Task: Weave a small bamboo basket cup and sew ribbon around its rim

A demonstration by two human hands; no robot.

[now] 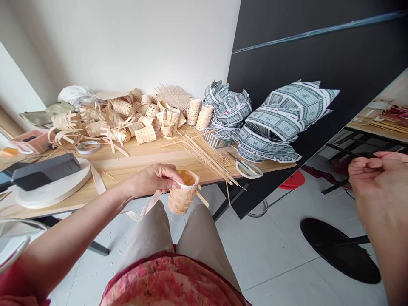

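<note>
My left hand [161, 178] pinches the rim of a small woven basket [181, 199] above my lap, thumb outside and fingers over the edge. White edging runs along that rim, and a white cloth strip [145, 209] trails from it to the left. One loose splint [202, 199] sticks out at the basket's right side. Far off to the right, my right hand [381, 174] is raised away from the basket with its fingers curled closed. Whatever is between those fingers, if anything, is too small to make out.
Several woven baskets [145, 135] are heaped along the wooden table [143, 155]. Loose splints [204, 153] and scissors [247, 166] lie near its front edge. A phone [47, 170], a tape roll [88, 147] and patterned paper pieces [274, 123] are also there. A black round base [338, 250] stands on the floor.
</note>
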